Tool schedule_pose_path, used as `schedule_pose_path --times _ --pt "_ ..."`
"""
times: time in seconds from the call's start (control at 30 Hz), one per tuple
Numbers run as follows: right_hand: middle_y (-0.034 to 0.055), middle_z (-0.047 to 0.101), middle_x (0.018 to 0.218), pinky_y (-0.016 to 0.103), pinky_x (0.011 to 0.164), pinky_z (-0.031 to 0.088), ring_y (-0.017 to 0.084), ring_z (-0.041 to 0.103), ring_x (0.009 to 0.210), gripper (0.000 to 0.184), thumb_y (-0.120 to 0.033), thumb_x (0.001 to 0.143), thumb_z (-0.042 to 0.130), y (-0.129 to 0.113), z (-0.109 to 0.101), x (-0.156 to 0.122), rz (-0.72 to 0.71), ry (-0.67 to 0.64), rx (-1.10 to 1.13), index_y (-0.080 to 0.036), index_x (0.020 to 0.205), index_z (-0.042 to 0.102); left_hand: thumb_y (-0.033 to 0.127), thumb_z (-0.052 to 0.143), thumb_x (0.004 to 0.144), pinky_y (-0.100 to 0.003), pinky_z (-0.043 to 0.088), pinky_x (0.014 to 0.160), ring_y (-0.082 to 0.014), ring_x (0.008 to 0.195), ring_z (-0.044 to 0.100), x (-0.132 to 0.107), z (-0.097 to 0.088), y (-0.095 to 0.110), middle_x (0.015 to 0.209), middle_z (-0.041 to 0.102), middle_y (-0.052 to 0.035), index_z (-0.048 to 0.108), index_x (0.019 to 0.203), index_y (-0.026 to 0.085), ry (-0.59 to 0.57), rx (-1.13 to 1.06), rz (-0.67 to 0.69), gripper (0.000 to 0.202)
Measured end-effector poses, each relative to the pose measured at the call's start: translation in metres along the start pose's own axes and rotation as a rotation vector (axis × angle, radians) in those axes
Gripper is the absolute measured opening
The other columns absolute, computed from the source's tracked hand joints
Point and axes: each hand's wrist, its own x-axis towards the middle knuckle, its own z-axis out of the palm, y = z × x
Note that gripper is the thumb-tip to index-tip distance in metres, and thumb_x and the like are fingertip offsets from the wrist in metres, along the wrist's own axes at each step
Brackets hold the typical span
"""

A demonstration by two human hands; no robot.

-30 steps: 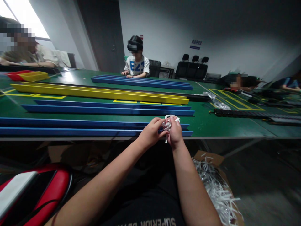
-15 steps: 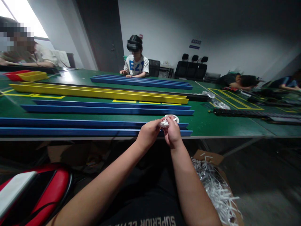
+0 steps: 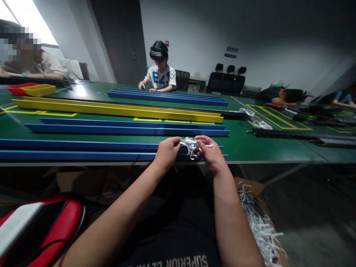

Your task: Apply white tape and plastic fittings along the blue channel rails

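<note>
A loose tangle of white strips hangs between my two hands, above the front edge of the green table. My left hand is closed, its thumb and forefinger pinching the tangle's left end. On the other side my right hand pinches the strips too, and a short end sticks out past its fingers to the right. Behind and below the hands lie long blue channels along the table's near edge. Whether the strips are paper or plastic I cannot tell.
Another pair of blue channels and yellow channels lie farther back. A cardboard box full of white strips stands by my right arm. At left is a red seat. A person sits across the table.
My hands have moved apart, and the bunched white material between them has spread into a loose tangle of strips. The right hand has shifted to the right, the left hand slightly left.
</note>
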Motion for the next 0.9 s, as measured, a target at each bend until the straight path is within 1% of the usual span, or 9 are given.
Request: schedule_pose_path --times 0.13,0.23,0.3,0.4,0.5,0.63,0.7,0.8,0.9 --pt "0.0007 0.066 0.084 0.019 0.046 0.037 0.008 0.055 0.056 0.032 -0.047 0.079 0.071 0.0 -0.003 0.002 -0.044 0.002 0.011 -0.021 0.098 0.068 0.03 0.057 0.089 -0.024 0.046 0.075 -0.0167 0.082 0.067 0.003 -0.005 -0.002 0.092 0.077 -0.002 0.075 0.092 0.022 0.016 0.03 -0.004 0.02" --pt "-0.0007 0.064 0.078 0.019 0.043 0.034 0.007 0.049 0.05 0.034 -0.053 0.085 0.062 -0.001 -0.004 0.003 -0.066 0.068 0.03 -0.022 0.097 0.066 0.03 0.057 0.088 -0.025 0.045 0.073 -0.0172 0.08 0.066 0.005 -0.007 -0.007 0.089 0.076 -0.0028 0.075 0.091 0.022 0.012 0.078 -0.006 0.02" --pt "-0.0003 0.064 0.076 0.02 0.045 0.037 0.008 0.051 0.052 0.038 -0.058 0.09 0.053 -0.003 -0.003 0.002 -0.098 0.137 0.019 -0.022 0.098 0.064 0.031 0.058 0.087 -0.026 0.044 0.072 -0.0175 0.078 0.066 0.005 -0.009 -0.01 0.087 0.076 -0.0032 0.075 0.09 0.021 -0.028 0.1 -0.002 0.019" --pt "0.0029 0.068 0.084 0.025 0.059 0.049 0.014 0.064 0.072 0.041 -0.058 0.094 0.045 -0.007 0.002 0.0 -0.197 0.185 0.015 -0.023 0.1 0.064 0.033 0.06 0.086 -0.025 0.045 0.072 -0.0173 0.08 0.066 0.005 -0.009 -0.012 0.087 0.076 -0.0027 0.075 0.091 0.02 -0.151 0.013 0.014 0.02" --pt "0.006 0.071 0.099 0.032 0.076 0.054 0.02 0.067 0.096 0.038 -0.056 0.095 0.045 -0.009 0.011 -0.002 -0.254 0.125 0.135 -0.024 0.104 0.064 0.034 0.06 0.085 -0.024 0.047 0.076 -0.017 0.084 0.067 0.002 -0.006 -0.008 0.091 0.076 -0.002 0.075 0.093 0.019 -0.3 -0.151 0.042 0.022" --pt "0.0078 0.07 0.116 0.04 0.095 0.05 0.023 0.061 0.117 0.039 -0.056 0.096 0.044 -0.005 0.021 -0.004 -0.217 0.028 0.261 -0.025 0.108 0.063 0.03 0.06 0.084 -0.025 0.048 0.086 -0.0177 0.092 0.068 -0.004 0.0 0.001 0.097 0.076 -0.0026 0.075 0.095 0.019 -0.436 -0.343 0.056 0.022" --pt "0.0076 0.068 0.121 0.042 0.101 0.046 0.023 0.058 0.121 0.04 -0.058 0.095 0.044 -0.002 0.025 -0.005 -0.198 -0.013 0.246 -0.026 0.11 0.063 0.029 0.06 0.084 -0.025 0.049 0.086 -0.0181 0.092 0.068 -0.006 0.003 0.006 0.098 0.076 -0.0031 0.075 0.096 0.018 -0.46 -0.409 0.037 0.023" --pt "0.0075 0.065 0.128 0.043 0.108 0.04 0.023 0.055 0.125 0.042 -0.06 0.093 0.046 -0.001 0.029 -0.006 -0.209 -0.07 0.172 -0.026 0.111 0.064 0.028 0.06 0.082 -0.024 0.049 0.08 -0.0175 0.087 0.068 -0.008 0.006 0.012 0.095 0.076 -0.0029 0.075 0.098 0.017 -0.482 -0.42 0.01 0.024" --pt "0.0078 0.064 0.129 0.042 0.112 0.037 0.022 0.054 0.126 0.048 -0.065 0.091 0.045 -0.003 0.034 -0.008 -0.256 -0.114 0.139 -0.026 0.113 0.064 0.028 0.06 0.082 -0.023 0.048 0.073 -0.0165 0.08 0.067 -0.01 0.006 0.014 0.089 0.075 -0.0018 0.075 0.099 0.017 -0.44 -0.363 -0.01 0.025"
